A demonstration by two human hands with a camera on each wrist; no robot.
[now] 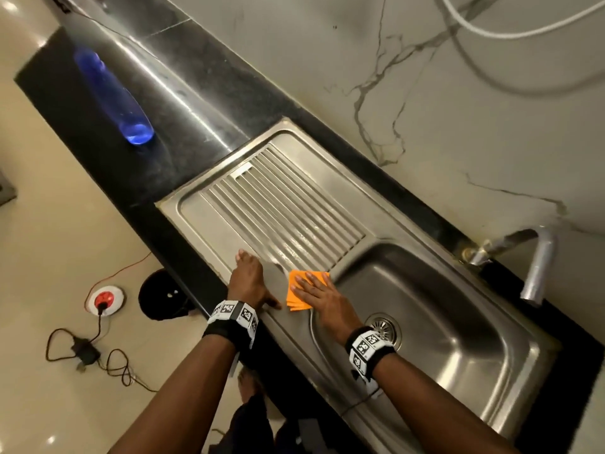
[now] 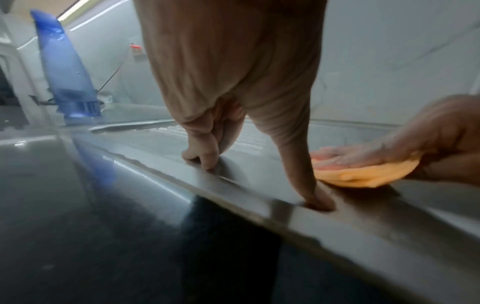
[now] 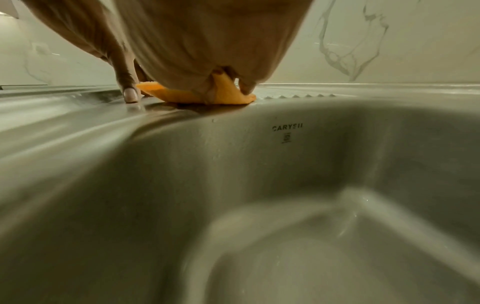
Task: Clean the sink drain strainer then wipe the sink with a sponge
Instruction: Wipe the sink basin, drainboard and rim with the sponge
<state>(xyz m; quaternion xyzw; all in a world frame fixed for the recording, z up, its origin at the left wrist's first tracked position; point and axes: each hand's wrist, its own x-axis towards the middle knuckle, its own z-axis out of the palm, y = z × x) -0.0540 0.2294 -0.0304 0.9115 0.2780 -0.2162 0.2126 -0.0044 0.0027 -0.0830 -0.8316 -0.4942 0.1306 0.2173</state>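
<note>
The sink drain strainer (image 1: 383,327) sat in its drain at the near-left of the basin floor, partly covered by the right wrist band, so whether it was clean could not be made out. The sponge (image 1: 304,289), flat, thin and orange, lay on the steel ledge of the sink (image 1: 458,352), just left of the basin's near-left corner and at the near end of the ribbed drainboard (image 1: 278,204). The right hand (image 1: 322,301) pressed it down with straight, spread fingers (image 1: 302,280), palm over its right part; nothing was gripped. The left hand (image 1: 249,280) was propped on the sink's front rim, just left of the sponge, fingertips and thumb touching steel and holding nothing.

By my reading the wiping step was in hand, on the ledge rather than in the basin. The next stroke would call for steady downward pressure while the sponge slides along the ledge and over the lip into the basin.

The head view was tilted and blurred with motion; a blue bottle (image 1: 113,96) on the counter, far left of the sink, showed only as a smear. The tap (image 1: 537,267) stood at the back rim. Any wetness or dirt on the steel could not be judged.
</note>
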